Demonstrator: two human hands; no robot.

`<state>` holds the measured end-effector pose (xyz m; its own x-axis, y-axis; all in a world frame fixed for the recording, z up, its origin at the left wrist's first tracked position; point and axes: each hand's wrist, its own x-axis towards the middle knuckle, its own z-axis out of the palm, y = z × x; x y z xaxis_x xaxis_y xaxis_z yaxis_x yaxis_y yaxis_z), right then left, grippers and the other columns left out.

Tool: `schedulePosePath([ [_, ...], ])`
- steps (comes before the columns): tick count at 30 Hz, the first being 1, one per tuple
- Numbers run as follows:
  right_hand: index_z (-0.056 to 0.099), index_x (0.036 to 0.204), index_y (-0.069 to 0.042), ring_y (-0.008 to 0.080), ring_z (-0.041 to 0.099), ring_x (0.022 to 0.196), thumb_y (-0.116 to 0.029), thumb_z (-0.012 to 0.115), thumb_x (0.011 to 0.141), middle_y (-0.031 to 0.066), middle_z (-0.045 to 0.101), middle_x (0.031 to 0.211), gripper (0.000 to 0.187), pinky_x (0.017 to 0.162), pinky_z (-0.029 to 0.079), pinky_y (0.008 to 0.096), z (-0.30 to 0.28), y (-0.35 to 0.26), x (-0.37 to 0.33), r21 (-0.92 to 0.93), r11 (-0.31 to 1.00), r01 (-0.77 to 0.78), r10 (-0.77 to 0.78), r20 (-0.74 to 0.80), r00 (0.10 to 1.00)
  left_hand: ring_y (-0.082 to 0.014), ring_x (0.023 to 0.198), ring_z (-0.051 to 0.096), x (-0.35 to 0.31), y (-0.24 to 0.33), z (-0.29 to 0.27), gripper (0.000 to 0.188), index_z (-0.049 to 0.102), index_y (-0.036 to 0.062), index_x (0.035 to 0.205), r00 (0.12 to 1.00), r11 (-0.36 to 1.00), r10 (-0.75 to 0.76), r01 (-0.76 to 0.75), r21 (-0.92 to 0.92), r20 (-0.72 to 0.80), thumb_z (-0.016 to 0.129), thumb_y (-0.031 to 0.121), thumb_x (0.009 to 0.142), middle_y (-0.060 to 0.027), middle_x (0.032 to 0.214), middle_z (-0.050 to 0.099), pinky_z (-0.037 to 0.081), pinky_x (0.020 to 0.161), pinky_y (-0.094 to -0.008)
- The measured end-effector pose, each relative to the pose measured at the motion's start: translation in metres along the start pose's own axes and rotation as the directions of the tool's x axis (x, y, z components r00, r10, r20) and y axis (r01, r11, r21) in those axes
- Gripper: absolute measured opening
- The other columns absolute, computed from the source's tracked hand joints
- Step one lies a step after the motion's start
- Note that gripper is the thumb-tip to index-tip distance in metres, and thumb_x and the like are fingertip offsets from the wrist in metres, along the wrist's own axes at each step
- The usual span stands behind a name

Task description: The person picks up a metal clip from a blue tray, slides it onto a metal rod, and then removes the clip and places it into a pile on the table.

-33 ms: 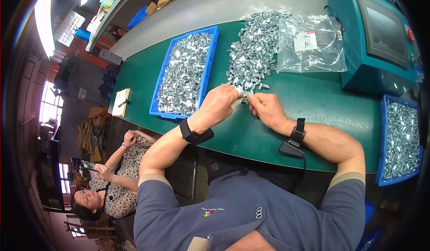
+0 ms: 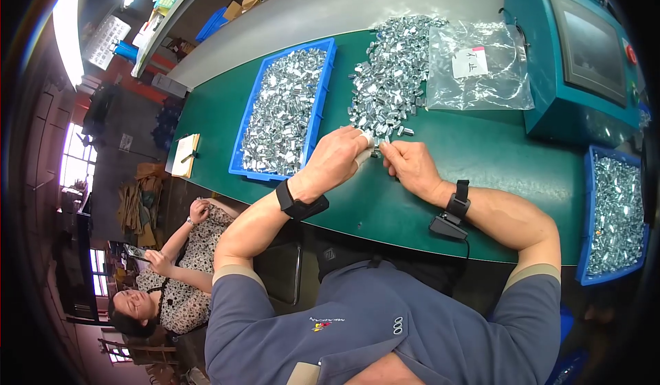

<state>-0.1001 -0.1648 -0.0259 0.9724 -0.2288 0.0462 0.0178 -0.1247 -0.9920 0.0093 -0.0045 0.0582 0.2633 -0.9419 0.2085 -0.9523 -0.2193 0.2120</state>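
Note:
My left hand (image 2: 335, 158) and my right hand (image 2: 412, 168) meet over the green table at the near end of a pile of small silver metal pieces (image 2: 388, 82). White coverings wrap some of my left fingers. Both hands are closed in a pinch, and a small metal piece (image 2: 375, 154) shows between their fingertips. My fingers partly hide it, so its exact shape is unclear. A few loose pieces lie just beyond my right fingertips.
A blue tray (image 2: 321, 103) full of metal pieces stands left of the pile. A clear plastic bag (image 2: 447, 86) lies right of it, beside a teal machine (image 2: 540, 103) with a screen. Another filled blue tray (image 2: 586, 223) is far right. A seated person (image 2: 182, 289) holds a phone at left.

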Motion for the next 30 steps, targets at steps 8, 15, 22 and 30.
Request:
schedulePosePath([
  [8, 0.065, 0.076, -0.002, 0.0076, 0.057, 0.058, -0.032, 0.056, 0.103, 0.0013, 0.062, 0.064, 0.041, 0.051, 0.045, 0.0252, 0.004, 0.007, 0.002, 0.096, 0.995, 0.024, -0.027, 0.03, 0.999, -0.0328, 0.082, 0.059, -0.01, -0.003, -0.004, 0.013, 0.062, 0.0045, 0.092, 0.999, 0.997, 0.05, -0.049, 0.057, -0.019, 0.07, 0.005, 0.081, -0.011, 0.079, 0.06, 0.048, 0.073, -0.0444],
  [15, 0.065, 0.076, 0.0, 0.0108, 0.06, 0.058, -0.031, 0.055, 0.102, 0.0047, 0.063, 0.063, 0.042, 0.053, 0.046, 0.0288, 0.001, -0.001, 0.001, 0.155, 0.988, 0.005, -0.003, -0.013, 1.0, -0.0328, 0.084, 0.067, -0.041, -0.06, -0.023, 0.014, 0.067, 0.0103, 0.093, 0.964, 0.966, -0.167, 0.202, 0.16, -0.207, 0.075, 0.01, 0.082, -0.0114, 0.089, 0.068, 0.054, 0.071, -0.0415],
  [22, 0.064, 0.077, -0.002, 0.0053, 0.055, 0.06, -0.03, 0.055, 0.104, 0.0002, 0.062, 0.067, 0.039, 0.054, 0.044, 0.0227, 0.001, -0.001, 0.001, 0.192, 0.981, -0.002, 0.005, -0.013, 1.0, -0.033, 0.098, 0.064, -0.031, -0.106, -0.054, 0.022, 0.068, 0.0069, 0.103, 0.928, 0.913, -0.149, 0.262, 0.312, -0.341, 0.072, 0.009, 0.082, -0.0133, 0.1, 0.067, 0.052, 0.084, -0.0428],
  [30, 0.065, 0.081, -0.002, 0.0051, 0.057, 0.063, -0.026, 0.058, 0.103, 0.0005, 0.063, 0.071, 0.034, 0.056, 0.045, 0.0226, 0.004, 0.002, 0.003, 0.225, 0.974, -0.024, 0.03, -0.025, 0.999, -0.0338, 0.095, 0.062, -0.013, -0.069, 0.008, 0.021, 0.069, 0.0054, 0.102, 0.968, 0.958, -0.241, 0.226, 0.176, 0.073, 0.072, 0.013, 0.082, -0.0115, 0.096, 0.064, 0.051, 0.084, -0.043],
])
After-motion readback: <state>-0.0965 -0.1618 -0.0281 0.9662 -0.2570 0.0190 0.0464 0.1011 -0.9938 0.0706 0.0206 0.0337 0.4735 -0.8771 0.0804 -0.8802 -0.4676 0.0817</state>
